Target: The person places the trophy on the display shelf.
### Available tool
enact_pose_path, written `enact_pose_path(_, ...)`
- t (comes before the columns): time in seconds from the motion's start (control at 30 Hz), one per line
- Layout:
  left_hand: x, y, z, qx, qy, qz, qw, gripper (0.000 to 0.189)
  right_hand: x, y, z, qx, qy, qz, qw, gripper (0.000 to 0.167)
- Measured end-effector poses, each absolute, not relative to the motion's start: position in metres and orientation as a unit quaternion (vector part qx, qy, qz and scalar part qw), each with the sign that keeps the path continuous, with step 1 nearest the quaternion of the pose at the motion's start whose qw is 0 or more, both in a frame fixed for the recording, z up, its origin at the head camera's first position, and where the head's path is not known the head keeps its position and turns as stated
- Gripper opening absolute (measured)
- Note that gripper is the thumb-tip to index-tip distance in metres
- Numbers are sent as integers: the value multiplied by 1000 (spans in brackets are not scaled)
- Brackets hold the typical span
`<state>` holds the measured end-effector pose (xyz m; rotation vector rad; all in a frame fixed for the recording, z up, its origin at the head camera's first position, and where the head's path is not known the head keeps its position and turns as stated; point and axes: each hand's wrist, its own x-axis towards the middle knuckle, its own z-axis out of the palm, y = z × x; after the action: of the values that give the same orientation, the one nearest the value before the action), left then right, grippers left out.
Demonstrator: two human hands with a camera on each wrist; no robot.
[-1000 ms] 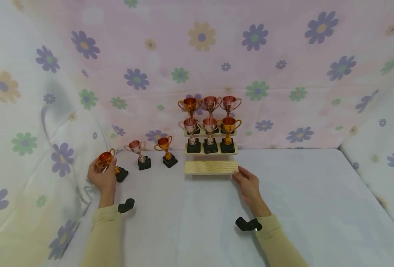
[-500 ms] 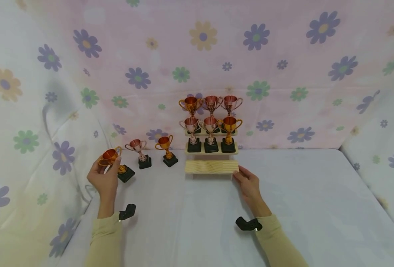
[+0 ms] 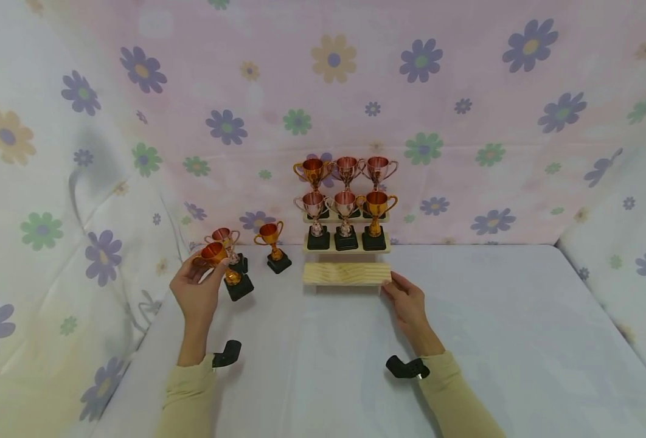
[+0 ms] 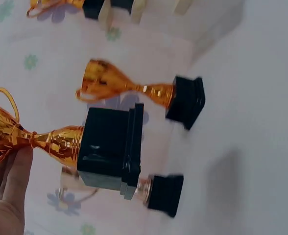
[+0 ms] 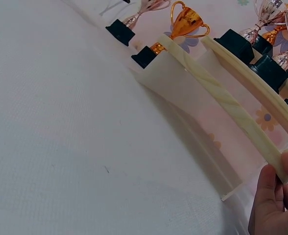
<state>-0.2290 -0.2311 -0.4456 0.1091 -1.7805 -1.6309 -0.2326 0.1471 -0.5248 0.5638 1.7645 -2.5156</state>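
Observation:
My left hand (image 3: 198, 292) grips a gold trophy (image 4: 60, 142) by its cup, the black base tilted out to the right and raised over the table. In the head view it partly covers a rose-gold trophy (image 3: 222, 236) standing behind. Another gold trophy (image 3: 270, 238) stands just to the right. With thumb and fingers, my right hand (image 3: 407, 303) pinches the right end of the lowest wooden step (image 3: 347, 274) of a tiered stand, which is bare. On its two higher steps stand several gold and rose-gold trophies (image 3: 345, 213) on black bases.
A white cloth covers the table (image 3: 493, 340). Behind and at the sides hangs a flowered fabric backdrop (image 3: 465, 121). In the right wrist view, clear side panels (image 5: 171, 81) hold up the wooden steps.
My left hand has moved right with the gold trophy, now in front of the rose-gold one. The trophy's base has come up from the table. My right hand stays on the step.

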Motion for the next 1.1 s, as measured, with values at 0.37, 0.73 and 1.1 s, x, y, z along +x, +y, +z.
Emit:
enact_pose_path(0.37,-235,-178,-449,-54,-716,-638,278,41,-233,148,-526,182,574,-799,13,51)
enact_pose_path(0.73,-251,-108,-442,-166,-705,-659,204,43,-231,148,-526,176,575,-799,10,51)
enact_pose_path(1.1,-278,-52,-457,-201,-708,-663,142,46,-231,149,-525,176,574,-799,7,48)
